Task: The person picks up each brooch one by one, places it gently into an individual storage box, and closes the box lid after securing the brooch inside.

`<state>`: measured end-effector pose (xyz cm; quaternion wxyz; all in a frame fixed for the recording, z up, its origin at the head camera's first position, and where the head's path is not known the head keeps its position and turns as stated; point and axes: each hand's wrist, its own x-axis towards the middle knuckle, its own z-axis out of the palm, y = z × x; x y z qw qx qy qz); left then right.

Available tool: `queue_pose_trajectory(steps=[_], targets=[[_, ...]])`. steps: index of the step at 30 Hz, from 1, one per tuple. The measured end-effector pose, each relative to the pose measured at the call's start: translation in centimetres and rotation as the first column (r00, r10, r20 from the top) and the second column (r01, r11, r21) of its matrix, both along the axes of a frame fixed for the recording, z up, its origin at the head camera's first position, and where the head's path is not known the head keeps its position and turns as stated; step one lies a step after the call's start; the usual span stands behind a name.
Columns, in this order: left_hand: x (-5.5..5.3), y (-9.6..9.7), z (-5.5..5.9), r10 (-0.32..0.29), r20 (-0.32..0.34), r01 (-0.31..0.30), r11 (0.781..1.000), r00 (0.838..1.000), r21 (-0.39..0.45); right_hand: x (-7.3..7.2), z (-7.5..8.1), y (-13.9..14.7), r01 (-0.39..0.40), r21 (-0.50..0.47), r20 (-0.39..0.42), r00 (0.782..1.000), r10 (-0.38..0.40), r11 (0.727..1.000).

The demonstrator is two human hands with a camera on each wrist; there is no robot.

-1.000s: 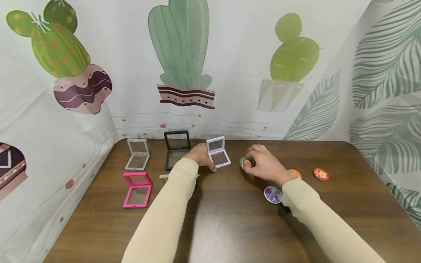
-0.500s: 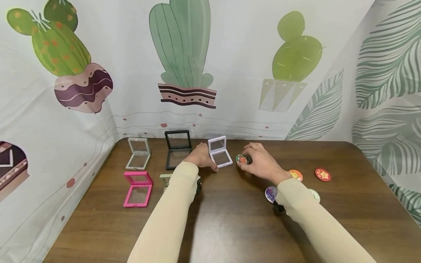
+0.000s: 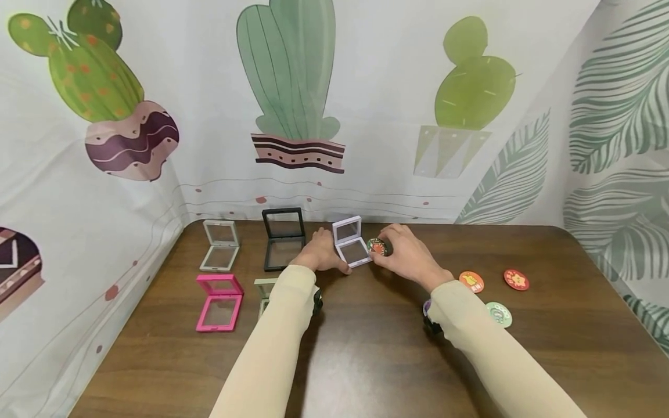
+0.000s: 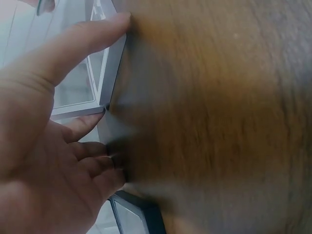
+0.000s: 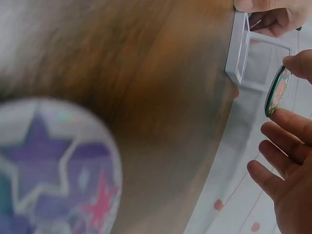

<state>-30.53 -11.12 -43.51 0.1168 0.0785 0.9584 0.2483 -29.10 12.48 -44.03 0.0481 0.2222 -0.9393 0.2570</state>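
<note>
A small white hinged display frame [image 3: 354, 253] stands open near the back of the table, its lid raised. My left hand [image 3: 320, 253] holds it by the left side, with the thumb on its front edge and the index finger along the side in the left wrist view. My right hand [image 3: 410, 255] pinches a round button badge [image 3: 376, 247], green-rimmed with a red-orange middle, between thumb and index finger. In the right wrist view the badge is tilted on edge close to the frame, and the other fingers are spread loosely. Clear film fills the frame's panels.
Other opened frames stand left: grey [image 3: 219, 255], black [image 3: 284, 252], pink [image 3: 219, 307] and a pale green one [image 3: 265, 284] partly behind the left sleeve. Right of the right sleeve lie orange [image 3: 472, 281], red [image 3: 516, 280] and light green [image 3: 499, 314] badges. A purple star badge [image 5: 58, 165] lies beneath the right wrist.
My right hand has carried the badge left, up to the white frame's right side. The left hand stays at the frame, which has barely shifted.
</note>
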Motion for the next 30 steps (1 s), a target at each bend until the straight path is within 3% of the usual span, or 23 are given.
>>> queue_pose_trajectory(steps=[12,22,30], targets=[[0.4,-0.3,-0.3,0.021,-0.034,-0.02,1.0,0.999,0.017,-0.4,0.8,-1.8,-0.001,0.01,0.02,1.0,0.001,1.0],[0.1,-0.2,-0.5,0.021,0.008,-0.021,0.999,1.0,0.038,-1.3,0.7,-3.0,-0.012,0.042,0.043,0.999,0.011,0.999],[0.2,-0.2,-0.5,0.007,0.001,-0.007,1.0,1.0,0.023,-1.5,0.3,-3.8,-0.033,0.042,0.032,0.999,0.031,0.999]])
